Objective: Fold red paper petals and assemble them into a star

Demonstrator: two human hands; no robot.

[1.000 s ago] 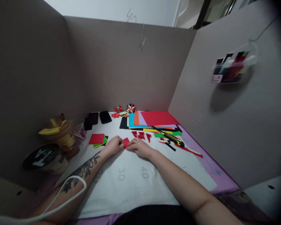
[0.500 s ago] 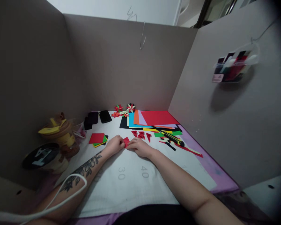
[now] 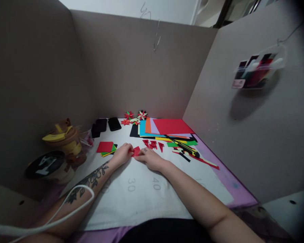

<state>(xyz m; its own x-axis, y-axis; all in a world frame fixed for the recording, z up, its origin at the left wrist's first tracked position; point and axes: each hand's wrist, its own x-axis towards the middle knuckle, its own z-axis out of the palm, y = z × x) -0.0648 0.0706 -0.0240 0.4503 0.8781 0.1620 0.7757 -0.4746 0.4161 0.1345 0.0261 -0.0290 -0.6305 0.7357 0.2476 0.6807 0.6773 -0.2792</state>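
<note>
Left hand: curled, pinching the red paper
Right hand: palm-down, fingertips on its right side; cannot tell if gripping

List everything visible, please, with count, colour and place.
Walls: three, grey, around
Wire: some, silvery, back wall
Hanging container: one, transparent, right wall
Mat: one, white, centre
Cloth: one, purple, underneath
Small paper: one, red, centre
Folded pieces: several, red, centre
Square stack: one, multicoloured, left
Large sheets: several, multicoloured, back right
Cutter: one, yellow-black, right
Strips: several, multicoloured, right
Stars: several, multicoloured, back
Flat objects: several, black, back left
Tub: one, black-lidded, left
Pot: one, brownish, left
Cable: one, white, lower left
Left grip, right grip: two, bare, at small paper
</note>
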